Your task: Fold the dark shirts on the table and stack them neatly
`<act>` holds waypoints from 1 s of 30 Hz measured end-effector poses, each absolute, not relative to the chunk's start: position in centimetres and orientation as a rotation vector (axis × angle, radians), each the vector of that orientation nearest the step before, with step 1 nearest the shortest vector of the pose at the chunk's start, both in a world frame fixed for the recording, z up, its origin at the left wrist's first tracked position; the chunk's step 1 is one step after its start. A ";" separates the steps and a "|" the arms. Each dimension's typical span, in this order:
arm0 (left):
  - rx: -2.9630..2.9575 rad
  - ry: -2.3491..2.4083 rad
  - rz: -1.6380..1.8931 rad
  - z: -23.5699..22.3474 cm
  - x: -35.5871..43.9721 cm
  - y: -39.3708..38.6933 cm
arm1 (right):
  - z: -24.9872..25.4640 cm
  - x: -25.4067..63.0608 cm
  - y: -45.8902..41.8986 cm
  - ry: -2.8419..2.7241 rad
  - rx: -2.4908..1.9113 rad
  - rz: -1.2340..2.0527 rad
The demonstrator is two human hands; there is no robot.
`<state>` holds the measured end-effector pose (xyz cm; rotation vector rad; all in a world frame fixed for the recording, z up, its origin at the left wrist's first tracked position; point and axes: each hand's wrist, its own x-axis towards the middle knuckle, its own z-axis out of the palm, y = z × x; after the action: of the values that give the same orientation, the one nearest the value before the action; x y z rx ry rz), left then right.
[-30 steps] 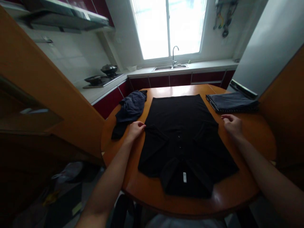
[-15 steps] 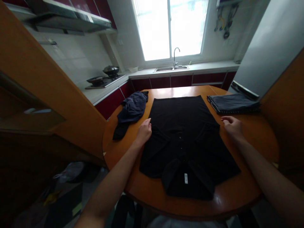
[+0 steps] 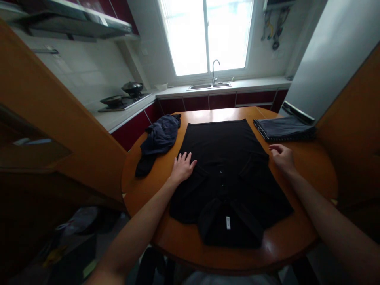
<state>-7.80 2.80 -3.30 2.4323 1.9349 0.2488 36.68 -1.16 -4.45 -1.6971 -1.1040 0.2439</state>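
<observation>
Black short-sleeved collared shirt (image 3: 219,144) lies flat, front side up, on the orange-brown rounded wooden table (image 3: 311,170), with its collar (image 3: 206,229) toward the person and its hem toward the window. The left hand (image 3: 181,168) is open, with fingers spread, palm down at the shirt's left side, gripping nothing. The right hand (image 3: 282,157) is half curled just beside the right edge; whether it pinches any cloth, I cannot tell. The step seems to be smoothing. To do it well, one should press lightly with flat fingers, stroke outward from the button line, and hold the opposite edge, so that the cloth does not slide or twist.
</observation>
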 end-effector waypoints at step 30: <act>2.302 1.996 0.273 -2.7 -7.8 2.9 | -5.0 37.0 -0.8 -1.125 -1.667 0.262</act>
<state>-7.79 2.89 -2.75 2.3018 1.9957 0.2733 36.96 -0.79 -4.99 -1.6670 -1.1246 0.2620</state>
